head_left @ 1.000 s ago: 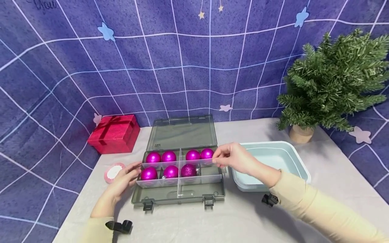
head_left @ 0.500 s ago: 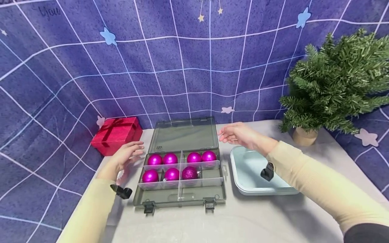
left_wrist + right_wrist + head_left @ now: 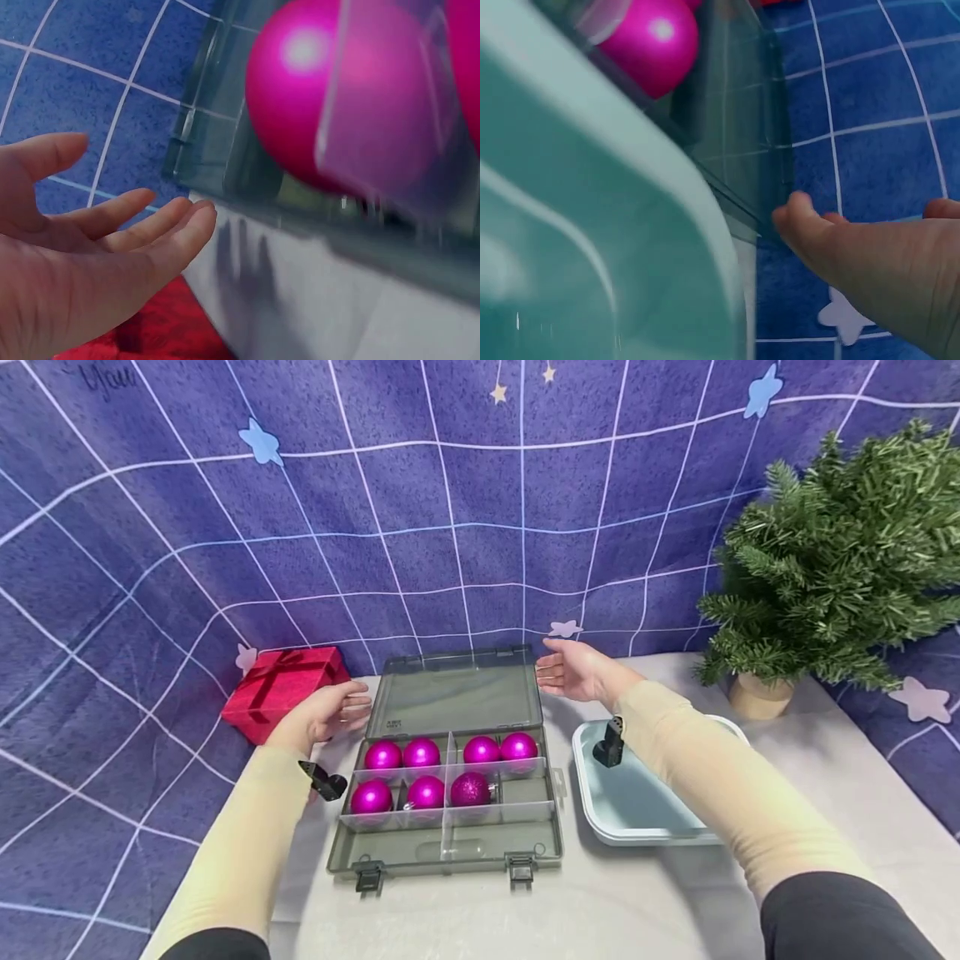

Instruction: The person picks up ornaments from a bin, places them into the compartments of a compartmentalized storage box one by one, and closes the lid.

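A grey see-through plastic organizer box (image 3: 501, 837) lies on the table, its lid (image 3: 459, 693) tipped back at the rear. Several magenta Christmas baubles (image 3: 372, 796) sit in its divided compartments; one of them, a glittery bauble (image 3: 470, 789), lies in the middle row. Beside the lid's left edge is my left hand (image 3: 330, 710), fingers extended and nothing in it. My right hand (image 3: 573, 668) is at the lid's right edge, likewise bare with fingers stretched out. In the left wrist view the left fingertips (image 3: 201, 217) point at the box's side.
A pale blue tray (image 3: 592, 810) stands right of the box, partly under my right forearm. Behind it is a small artificial Christmas tree (image 3: 840, 568) on a wooden base. A red gift box (image 3: 285, 685) sits back left, close to my left hand. A patterned blue cloth backdrop (image 3: 480, 552) rises behind.
Both hands have left the box's sides near the baubles and moved back to either side of the lid. The right fingers have let go of the divider's end. The baubles stay put.
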`<state>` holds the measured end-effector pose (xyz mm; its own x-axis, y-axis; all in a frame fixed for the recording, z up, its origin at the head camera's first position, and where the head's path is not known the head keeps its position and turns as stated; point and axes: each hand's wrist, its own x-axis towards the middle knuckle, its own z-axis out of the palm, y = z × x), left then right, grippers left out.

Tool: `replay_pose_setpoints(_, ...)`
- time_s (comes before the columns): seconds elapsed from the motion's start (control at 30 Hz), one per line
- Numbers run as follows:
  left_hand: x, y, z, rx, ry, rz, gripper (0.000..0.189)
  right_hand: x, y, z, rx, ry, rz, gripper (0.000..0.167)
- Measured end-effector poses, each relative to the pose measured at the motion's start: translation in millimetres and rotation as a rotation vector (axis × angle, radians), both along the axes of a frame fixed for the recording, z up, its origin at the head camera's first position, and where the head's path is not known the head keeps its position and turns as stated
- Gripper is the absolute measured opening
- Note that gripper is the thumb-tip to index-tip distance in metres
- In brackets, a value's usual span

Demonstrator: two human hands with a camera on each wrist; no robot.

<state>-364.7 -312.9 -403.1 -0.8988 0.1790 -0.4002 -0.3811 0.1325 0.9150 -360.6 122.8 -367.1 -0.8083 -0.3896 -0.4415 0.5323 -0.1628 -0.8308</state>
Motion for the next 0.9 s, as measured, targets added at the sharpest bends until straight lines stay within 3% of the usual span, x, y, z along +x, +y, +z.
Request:
replay_pose_setpoints(0.2,-3.5,8.8,4.9,0.103,-0.055,0.016,0.067,-16.6,1,-9.0,-0.071,-0.071,0.025,0.077)
replay_pose_setpoints(0.5,-21.4,18.3,6.6,0.099,-0.068,0.05,0.071,-34.1,-6,-23.4,-0.12,-0.15,-0.056,0.08)
replay_pose_setpoints(0.9,-32.0,31.4,15.0,0.075,-0.083,0.102,0.075,-36.0,-7,-23.3,-0.143,-0.152,-0.133,0.076)
